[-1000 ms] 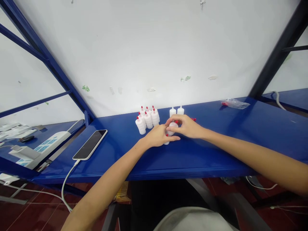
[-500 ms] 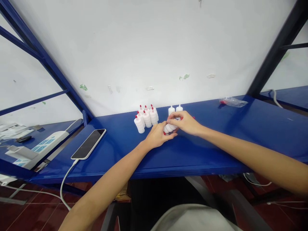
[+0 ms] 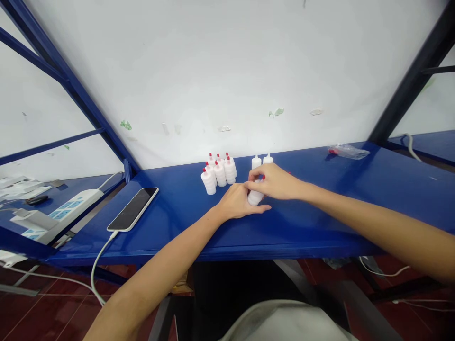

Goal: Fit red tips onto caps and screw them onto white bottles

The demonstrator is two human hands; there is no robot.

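A small white squeeze bottle (image 3: pixel 255 194) with a red tip is held between my two hands, tilted, its base toward the lower left and its tip toward the upper right. My right hand (image 3: pixel 275 182) grips it from above, fingers bent round its upper part. Around its base my left hand (image 3: pixel 236 201) is cupped, with the thumb stretched along below and the other fingers mostly hidden. Just behind my hands stand two white bottles (image 3: pixel 256 162) with bare white nozzles. To the left is a cluster of several upright white bottles (image 3: pixel 220 174) with red tips.
On the blue table (image 3: pixel 185 213), a phone (image 3: pixel 133 209) with a white cable lies at the left. A clear plastic bag (image 3: pixel 348 151) holding something red is at the back right. Bits of red (image 3: pixel 289 173) show behind my right wrist. A power strip (image 3: pixel 71 208) lies beyond the left frame post.
The bottle between my hands has been turned: its red tip was at the lower left and now points to the upper right. The view has shifted slightly.
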